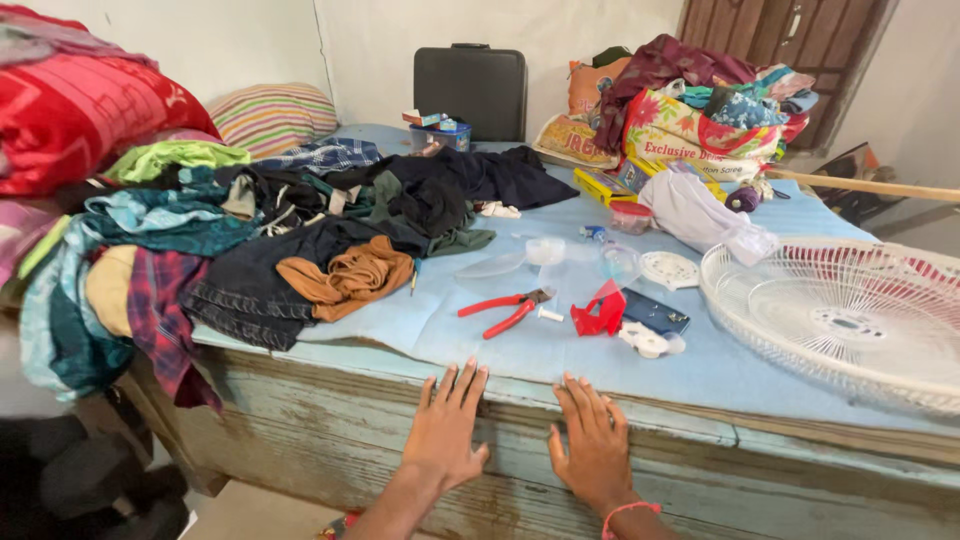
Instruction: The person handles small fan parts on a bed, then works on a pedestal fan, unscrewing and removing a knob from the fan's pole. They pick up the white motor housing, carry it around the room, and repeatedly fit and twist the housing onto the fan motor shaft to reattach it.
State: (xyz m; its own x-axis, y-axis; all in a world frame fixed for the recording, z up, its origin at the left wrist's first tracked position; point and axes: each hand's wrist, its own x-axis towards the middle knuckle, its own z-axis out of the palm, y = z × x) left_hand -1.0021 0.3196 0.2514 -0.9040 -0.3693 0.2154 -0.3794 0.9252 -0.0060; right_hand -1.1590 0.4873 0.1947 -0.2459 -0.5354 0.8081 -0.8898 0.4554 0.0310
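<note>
1. Head view: left hand (442,425) flat on the near front face of the wooden bench (330,430), fingers spread, holding nothing.
2. Right hand (592,440) just beside it, fingers spread flat, empty; pink wristband (628,512).
3. Red-handled pliers (507,308) on the blue sheet (560,350), just beyond the fingertips.
4. White fan guard (850,315), right.
5. Clothes pile (300,230), left.

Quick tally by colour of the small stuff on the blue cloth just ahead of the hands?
Red: 2, pliers and plastic piece
Dark blue: 1, flat panel
White: 2, round disc and small fitting
Total: 5
Left hand and right hand lie flat on the table edge.
</note>
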